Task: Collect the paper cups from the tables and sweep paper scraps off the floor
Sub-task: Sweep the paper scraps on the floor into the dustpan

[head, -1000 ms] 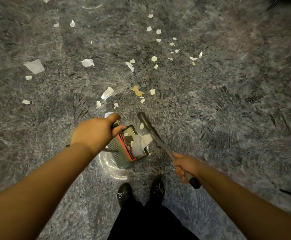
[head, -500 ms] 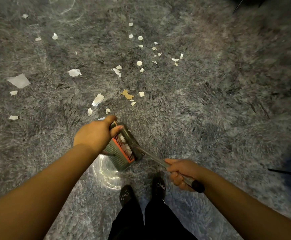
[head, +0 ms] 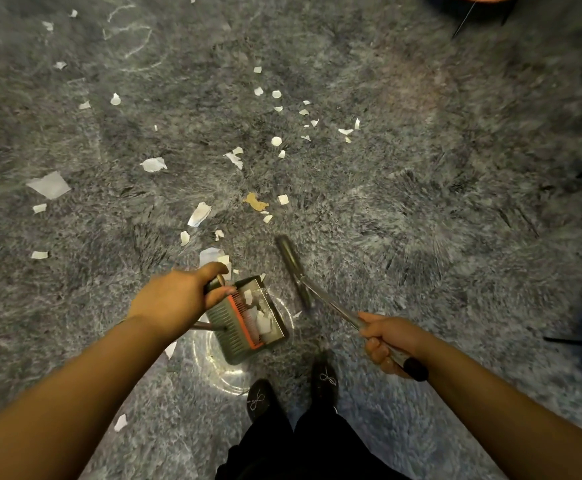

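- Head view: the left hand (head: 175, 299) is holding the dustpan (head: 248, 320) handle in a tight grip, near the floor's bottom edge.
- The right hand (head: 391, 341) is gripping the broom (head: 294, 268) stick.
- Paper scraps (head: 199, 213) are lying all over the fluffy rug (head: 421, 209), some already sitting in the pan.
- They are looking light and floppy, so they may be sticking in the fluff.
- Two shoes (head: 324, 377) are standing close behind.

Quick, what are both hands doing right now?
Left hand: curled round the dustpan handle, holding the dustpan.
Right hand: gripping the broom handle.
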The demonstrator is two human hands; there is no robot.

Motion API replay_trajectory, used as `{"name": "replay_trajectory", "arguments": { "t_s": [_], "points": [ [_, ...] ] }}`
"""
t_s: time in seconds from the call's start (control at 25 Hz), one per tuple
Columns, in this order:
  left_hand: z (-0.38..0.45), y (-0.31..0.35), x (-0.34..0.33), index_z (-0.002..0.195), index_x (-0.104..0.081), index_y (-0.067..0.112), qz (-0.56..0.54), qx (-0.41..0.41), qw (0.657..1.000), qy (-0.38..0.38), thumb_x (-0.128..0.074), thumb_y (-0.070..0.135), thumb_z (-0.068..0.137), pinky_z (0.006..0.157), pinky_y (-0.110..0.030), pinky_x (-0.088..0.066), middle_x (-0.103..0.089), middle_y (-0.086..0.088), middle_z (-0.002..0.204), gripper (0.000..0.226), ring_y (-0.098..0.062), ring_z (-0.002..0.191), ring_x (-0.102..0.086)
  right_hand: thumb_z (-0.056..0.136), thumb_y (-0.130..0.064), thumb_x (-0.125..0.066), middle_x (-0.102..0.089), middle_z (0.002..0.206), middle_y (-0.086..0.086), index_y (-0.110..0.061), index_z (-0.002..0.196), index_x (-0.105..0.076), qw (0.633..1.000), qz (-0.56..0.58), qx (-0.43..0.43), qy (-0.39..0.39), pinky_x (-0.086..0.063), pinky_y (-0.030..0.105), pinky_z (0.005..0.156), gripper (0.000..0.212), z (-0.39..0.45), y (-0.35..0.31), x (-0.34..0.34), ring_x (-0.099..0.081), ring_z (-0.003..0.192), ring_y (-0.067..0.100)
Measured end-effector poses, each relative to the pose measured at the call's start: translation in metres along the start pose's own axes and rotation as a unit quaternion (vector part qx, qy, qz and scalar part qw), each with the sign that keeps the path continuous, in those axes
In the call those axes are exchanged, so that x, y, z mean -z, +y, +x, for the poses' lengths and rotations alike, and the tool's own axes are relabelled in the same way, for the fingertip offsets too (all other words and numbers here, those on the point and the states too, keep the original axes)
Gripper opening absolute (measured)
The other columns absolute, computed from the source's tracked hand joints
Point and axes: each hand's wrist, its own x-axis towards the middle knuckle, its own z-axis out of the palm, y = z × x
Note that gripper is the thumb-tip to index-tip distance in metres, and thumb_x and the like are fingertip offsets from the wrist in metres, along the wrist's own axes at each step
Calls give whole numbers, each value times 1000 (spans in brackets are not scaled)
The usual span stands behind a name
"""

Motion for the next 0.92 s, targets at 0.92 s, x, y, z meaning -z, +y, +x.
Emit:
{"name": "replay_trajectory", "arguments": {
  "t_s": [0.92],
  "points": [
    [-5, -3, -25, 128, -41, 42, 20, 41, 999, 28, -20, 75, 83, 44, -24, -30, -68, 4, 85, 59, -22, 69, -60, 100, -7, -35, -35, 49, 1, -29, 150, -22, 989, -36, -113, -84, -29, 13, 34, 56, 16, 26, -47, -35, 33, 8]
  ]
}}
